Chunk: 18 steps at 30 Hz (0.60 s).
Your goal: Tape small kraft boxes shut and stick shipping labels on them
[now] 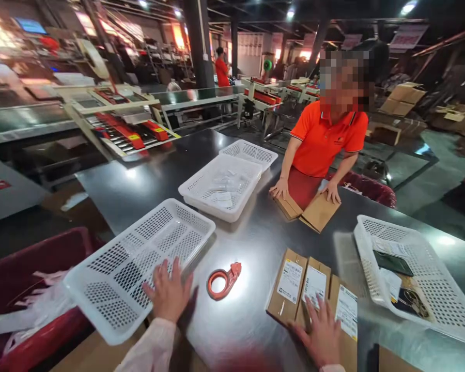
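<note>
My left hand (168, 293) lies flat with fingers spread against the near right side of an empty white mesh basket (112, 268) on the dark table. My right hand (322, 330) rests open, fingers spread, on a row of three brown cardboard parcels (294, 289) with white labels. Between my hands lies a red tape dispenser (222, 280). Neither hand grips anything.
Across the table a person in an orange shirt (327, 139) presses both hands on flat cardboard pieces (320, 212). Two stacked white baskets (225, 186) stand mid-table. Another basket (414, 274) at right holds a dark phone and papers. A red bin (31, 289) stands at left.
</note>
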Motion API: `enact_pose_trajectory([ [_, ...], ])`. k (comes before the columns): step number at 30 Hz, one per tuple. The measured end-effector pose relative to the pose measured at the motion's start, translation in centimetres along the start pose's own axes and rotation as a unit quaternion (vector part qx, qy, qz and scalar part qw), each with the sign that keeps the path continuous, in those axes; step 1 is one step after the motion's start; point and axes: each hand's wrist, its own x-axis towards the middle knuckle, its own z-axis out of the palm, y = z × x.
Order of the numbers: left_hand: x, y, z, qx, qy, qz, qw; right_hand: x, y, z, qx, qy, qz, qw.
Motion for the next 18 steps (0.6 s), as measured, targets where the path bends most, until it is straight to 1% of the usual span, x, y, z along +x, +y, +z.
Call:
enact_pose_trajectory([
  [1, 0.5, -1.9, 0.2, 0.026, -0.028, -0.010, 0.999, 0.9, -1.9, -0.7, 0.012, -0.028, -0.040, 0.999],
  [2, 1.0, -3.4, 0.4, 0.044, -0.055, -0.014, 0.997, 1.7, -3.7, -1.2, 0.025, -0.053, -0.076, 0.995],
  [4, 2.2, -5.1, 0.7, 0.059, -0.091, 0.001, 0.994, 3.3, -6.5, -1.9, 0.046, -0.109, -0.163, 0.980],
  [5, 2.9, -5.5, 0.8, 0.064, -0.091, 0.005, 0.994, 3.8, -7.4, -2.0, 0.046, -0.133, -0.197, 0.970],
  [7, 4.4, -5.5, 0.8, 0.076, -0.050, -0.001, 0.996, 4.8, -8.2, -2.0, 0.029, -0.165, -0.240, 0.956],
  [8, 4.8, -5.2, 1.0, 0.073, -0.025, 0.008, 0.997, 5.5, -8.2, -2.0, 0.020, -0.166, -0.251, 0.953],
  [9, 4.9, -4.7, 1.2, 0.057, -0.003, 0.033, 0.998, 6.5, -8.1, -2.0, 0.017, -0.159, -0.260, 0.952],
  [10, 4.5, -4.0, 1.6, 0.028, 0.009, 0.076, 0.997, 8.0, -7.9, -2.2, 0.019, -0.146, -0.269, 0.952],
  [11, 3.6, -3.1, 2.2, -0.011, 0.006, 0.135, 0.991, 10.0, -7.7, -2.4, 0.025, -0.127, -0.270, 0.954],
  [12, 2.1, -2.2, 3.0, -0.057, -0.003, 0.199, 0.978, 12.6, -7.7, -2.8, 0.030, -0.104, -0.259, 0.960],
  [13, 0.3, -1.1, 4.0, -0.091, -0.028, 0.252, 0.963, 15.5, -7.8, -3.3, 0.031, -0.082, -0.234, 0.968],
  [14, -1.7, -0.2, 5.2, -0.114, -0.055, 0.281, 0.951, 18.6, -8.2, -3.9, 0.024, -0.056, -0.186, 0.981],
  [15, -3.8, 0.7, 6.4, -0.136, -0.048, 0.302, 0.943, 21.7, -8.7, -4.5, 0.019, -0.028, -0.141, 0.989],
  [16, -5.6, 1.4, 7.7, -0.144, -0.054, 0.299, 0.942, 24.5, -9.3, -5.2, 0.023, -0.009, -0.114, 0.993],
  [17, -7.2, 1.8, 9.1, -0.148, -0.061, 0.305, 0.939, 26.9, -10.0, -5.7, 0.030, 0.010, -0.100, 0.994],
  [18, -8.3, 2.1, 10.3, -0.148, -0.065, 0.299, 0.940, 28.8, -10.8, -6.1, 0.042, 0.026, -0.105, 0.993],
])
